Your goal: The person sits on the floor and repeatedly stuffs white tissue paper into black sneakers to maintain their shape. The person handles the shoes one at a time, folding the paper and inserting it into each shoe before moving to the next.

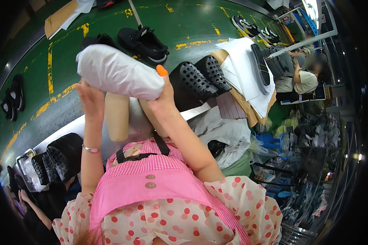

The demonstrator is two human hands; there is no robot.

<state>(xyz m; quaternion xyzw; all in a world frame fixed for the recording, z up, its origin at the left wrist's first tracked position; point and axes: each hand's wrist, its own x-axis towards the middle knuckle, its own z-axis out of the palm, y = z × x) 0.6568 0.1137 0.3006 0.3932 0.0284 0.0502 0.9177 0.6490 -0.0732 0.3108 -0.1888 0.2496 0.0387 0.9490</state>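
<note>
Landmark: white paper-wrapped oblong bundle [118, 71], held up slantwise, left end higher, above the near edge of a grey metal ledge [137, 126].
Surface beyond bundle: green, flat, scuffed [69, 53]; black lace-up sneakers [141, 45] just beyond it.
Ledge, nearer the body than bundle: beige rounded cylinder [117, 116], a second partly behind the right forearm.
Right of bundle: black dimpled moulded pieces [186, 79]; farther right, white paper sheets [237, 61] over brown ones, a black-and-grey shoe sole [259, 67] on top.
Room, far right of bundle: seated person in pale top [306, 83]; clear plastic bags [321, 136] nearer the body.
Right hand [162, 92]: closed round bundle's right end, orange-nailed thumb uppermost.
Left hand [91, 100]: open, fingers extended, at bundle's lower left edge; partly hidden, cannot tell if it presses.
Markings: worn yellow paint strokes on the green, left of and beyond bundle; sneaker lettering too small to read.
</note>
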